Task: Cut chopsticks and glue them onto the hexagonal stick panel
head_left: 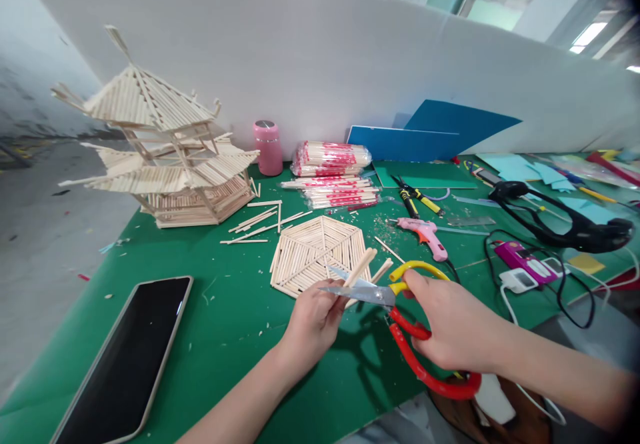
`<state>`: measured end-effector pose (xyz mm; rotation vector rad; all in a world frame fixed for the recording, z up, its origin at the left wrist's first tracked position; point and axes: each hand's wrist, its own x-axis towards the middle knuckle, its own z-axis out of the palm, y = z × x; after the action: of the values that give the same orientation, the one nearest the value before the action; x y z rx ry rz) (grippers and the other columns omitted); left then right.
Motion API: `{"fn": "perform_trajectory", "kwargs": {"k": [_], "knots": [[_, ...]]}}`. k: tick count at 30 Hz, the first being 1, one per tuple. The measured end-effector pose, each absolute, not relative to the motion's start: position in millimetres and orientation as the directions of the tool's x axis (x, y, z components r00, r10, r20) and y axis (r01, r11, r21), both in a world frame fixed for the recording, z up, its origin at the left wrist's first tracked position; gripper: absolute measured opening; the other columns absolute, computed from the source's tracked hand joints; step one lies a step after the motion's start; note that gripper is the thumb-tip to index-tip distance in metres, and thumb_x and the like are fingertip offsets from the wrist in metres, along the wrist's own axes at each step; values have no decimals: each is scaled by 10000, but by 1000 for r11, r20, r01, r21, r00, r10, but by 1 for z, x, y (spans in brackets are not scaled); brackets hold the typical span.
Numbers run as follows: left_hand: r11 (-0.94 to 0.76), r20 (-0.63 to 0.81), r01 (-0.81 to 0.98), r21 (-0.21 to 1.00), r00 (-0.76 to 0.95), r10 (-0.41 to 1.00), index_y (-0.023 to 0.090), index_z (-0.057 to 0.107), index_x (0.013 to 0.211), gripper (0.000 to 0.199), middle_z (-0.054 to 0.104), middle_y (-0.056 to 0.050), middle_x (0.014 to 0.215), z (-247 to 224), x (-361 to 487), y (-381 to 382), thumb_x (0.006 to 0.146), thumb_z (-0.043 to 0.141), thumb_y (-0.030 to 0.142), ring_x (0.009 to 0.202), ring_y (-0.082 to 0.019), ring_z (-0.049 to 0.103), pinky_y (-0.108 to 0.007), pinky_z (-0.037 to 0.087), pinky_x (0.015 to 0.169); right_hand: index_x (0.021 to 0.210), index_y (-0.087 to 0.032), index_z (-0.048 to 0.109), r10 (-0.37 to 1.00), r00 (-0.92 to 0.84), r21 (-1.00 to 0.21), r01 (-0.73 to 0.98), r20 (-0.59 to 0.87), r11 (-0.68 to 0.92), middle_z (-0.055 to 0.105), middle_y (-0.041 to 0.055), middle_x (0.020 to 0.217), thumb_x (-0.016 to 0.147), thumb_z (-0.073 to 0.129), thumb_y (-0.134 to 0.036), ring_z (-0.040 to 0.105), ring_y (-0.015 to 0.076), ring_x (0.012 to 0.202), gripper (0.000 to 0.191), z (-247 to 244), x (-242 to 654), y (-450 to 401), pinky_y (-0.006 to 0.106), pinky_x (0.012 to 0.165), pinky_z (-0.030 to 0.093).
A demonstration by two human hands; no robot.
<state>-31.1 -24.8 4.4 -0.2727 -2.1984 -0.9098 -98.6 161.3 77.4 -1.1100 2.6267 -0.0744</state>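
My left hand [314, 317] pinches a wooden stick [361, 265] that slants up to the right over the edge of a flat polygonal stick panel [320, 251]. In my right hand [447, 321] are large scissors [373, 293] with one yellow and one red handle. The scissor blades are parted, with the stick between them close to my left fingertips. Another stick end [383, 269] shows beside the blades. Loose sticks [254, 220] lie left of the panel on the green tabletop [220, 337].
A stick pagoda [175, 164] stands at the left, a phone [130, 357] in front. Behind are a pink bottle [269, 149] and bagged sticks [331, 157]. Pliers [417, 197], a pink glue gun [425, 234], a black headset-like object [560, 221] and cables lie to the right.
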Motion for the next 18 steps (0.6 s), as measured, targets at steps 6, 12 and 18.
{"fn": "perform_trajectory", "kwargs": {"k": [6, 12, 18], "knots": [[726, 691, 445, 524, -720, -57, 150, 524, 644, 192, 596, -34, 577, 4, -31, -25, 771, 393, 90, 528, -121, 579, -199, 467, 488, 858, -180, 386, -709, -675, -190, -683, -203, 705, 564, 60, 753, 657, 496, -319, 535, 209, 633, 268, 79, -92, 157, 278, 503, 323], [729, 675, 449, 516, -737, -24, 151, 524, 658, 189, 589, -32, 578, 1, -32, -26, 770, 385, 91, 516, -120, 563, -205, 462, 481, 836, -174, 388, -705, -684, -133, -694, -189, 708, 552, 53, 712, 604, 521, -306, 526, 209, 591, 298, 81, -91, 153, 280, 480, 297], [730, 660, 441, 522, -751, -19, 157, 510, 655, 191, 572, -29, 575, 5, -31, -26, 777, 377, 93, 514, -128, 543, -211, 441, 468, 832, -171, 383, -718, -670, -96, -715, -189, 693, 555, 45, 667, 574, 526, -270, 524, 205, 555, 311, 75, -99, 157, 268, 449, 265]]}}
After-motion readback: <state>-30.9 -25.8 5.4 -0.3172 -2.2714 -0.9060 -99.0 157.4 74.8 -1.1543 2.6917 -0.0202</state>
